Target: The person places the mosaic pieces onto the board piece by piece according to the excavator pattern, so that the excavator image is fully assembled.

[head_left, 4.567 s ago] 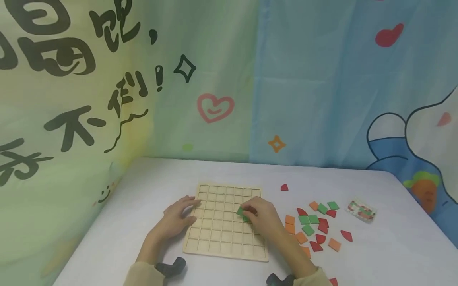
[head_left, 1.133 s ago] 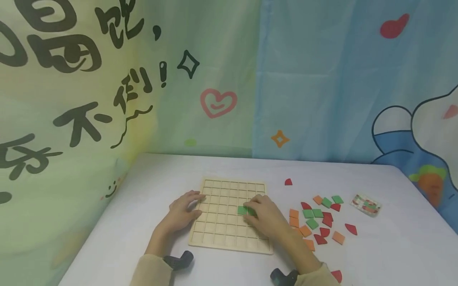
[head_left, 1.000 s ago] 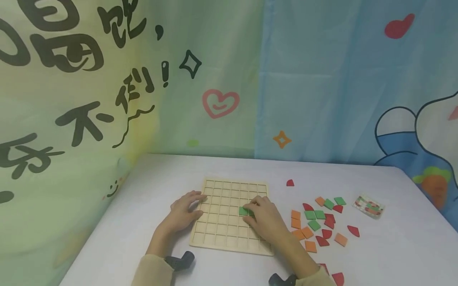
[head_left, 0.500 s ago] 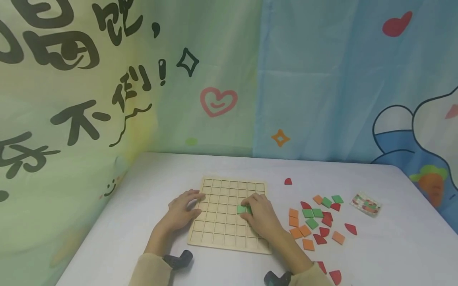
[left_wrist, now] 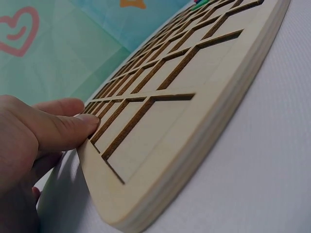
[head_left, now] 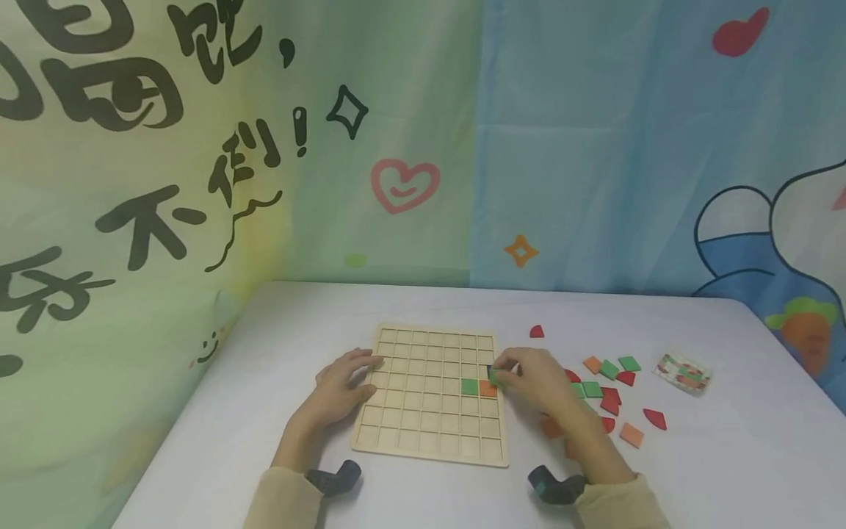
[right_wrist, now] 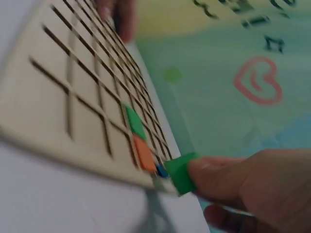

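In the head view a pale wooden grid board (head_left: pixel 410 411) lies on the table. My left hand (head_left: pixel 345 386) rests at its left side, with the thumb (left_wrist: pixel 73 130) on the rim in the left wrist view. My right hand (head_left: pixel 538 378) pinches a green square tile (right_wrist: pixel 181 174) between thumb and fingers, tilted, over the board's right edge. A second green tile (head_left: pixel 470 386) lies in a cell, with an orange tile (head_left: pixel 488 389) in the cell to its right. A small dark blue piece (right_wrist: pixel 162 171) shows just beyond the orange one, partly hidden by the held tile.
Loose orange, green and red pieces (head_left: pixel 631 435) are scattered right of the board, some hidden under my right forearm. One red piece (head_left: pixel 537 332) lies apart behind them. A small patterned card or packet (head_left: pixel 684 373) lies farther right. A printed curtain (head_left: pixel 423 220) hangs behind the table.
The green tile left of the other green one has left its cell. My right hand has moved right with it, uncovering the orange and blue pieces. My left hand stays at the board's edge.
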{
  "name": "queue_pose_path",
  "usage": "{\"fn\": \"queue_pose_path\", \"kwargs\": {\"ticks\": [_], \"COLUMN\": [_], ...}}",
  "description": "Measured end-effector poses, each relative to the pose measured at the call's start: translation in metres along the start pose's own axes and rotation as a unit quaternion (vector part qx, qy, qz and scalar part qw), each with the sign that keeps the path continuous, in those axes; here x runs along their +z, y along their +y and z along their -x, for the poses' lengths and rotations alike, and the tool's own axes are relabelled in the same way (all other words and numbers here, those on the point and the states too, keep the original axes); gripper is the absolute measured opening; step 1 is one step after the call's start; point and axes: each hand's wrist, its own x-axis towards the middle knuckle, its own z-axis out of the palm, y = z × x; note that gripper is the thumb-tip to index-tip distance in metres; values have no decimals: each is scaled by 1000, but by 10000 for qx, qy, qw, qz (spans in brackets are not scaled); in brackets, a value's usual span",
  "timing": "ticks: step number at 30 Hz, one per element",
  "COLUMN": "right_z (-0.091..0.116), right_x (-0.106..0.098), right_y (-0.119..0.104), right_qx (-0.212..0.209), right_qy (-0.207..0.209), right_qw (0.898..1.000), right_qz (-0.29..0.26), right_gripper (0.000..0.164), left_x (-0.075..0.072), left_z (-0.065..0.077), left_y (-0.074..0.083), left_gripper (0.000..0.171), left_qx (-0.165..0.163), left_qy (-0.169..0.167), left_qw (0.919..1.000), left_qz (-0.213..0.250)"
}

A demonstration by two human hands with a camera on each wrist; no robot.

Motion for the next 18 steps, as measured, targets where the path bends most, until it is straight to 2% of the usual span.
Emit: {"fn": "queue_pose_path", "kwargs": {"ticks": [3,6,8,10,15,18], "right_z": [2,3,3,3,9,11], "right_x": [-13,-15,-13,-9,9,20], "right_y": [19,25,20,10,-19,-24], "right_qx": [493,602,456,128,-725,-724], "right_qy": [-292,-348,-178,-7,-10,14], "right_qw": [9979,9956,9955,9963,9945,9936], "right_qz": [305,624,808,855,758,862], "right_gripper": [11,17,22,26,25,25], "left_x": [1,1,1,1,0,1], "left_z": [0,-1,-1,-1,-1,-1], "left_y": [0,1,1,2,2,3], "left_gripper": [47,47,47,47,46,46], "left_qx": [-74,-97,-95,-92,-125,-160], "left_qy": [49,96,94,75,45,25], "left_qw": [10000,9999,9999,9999,9999,9998], "left_qz": [-19,-32,-43,-37,-60,-104]}}
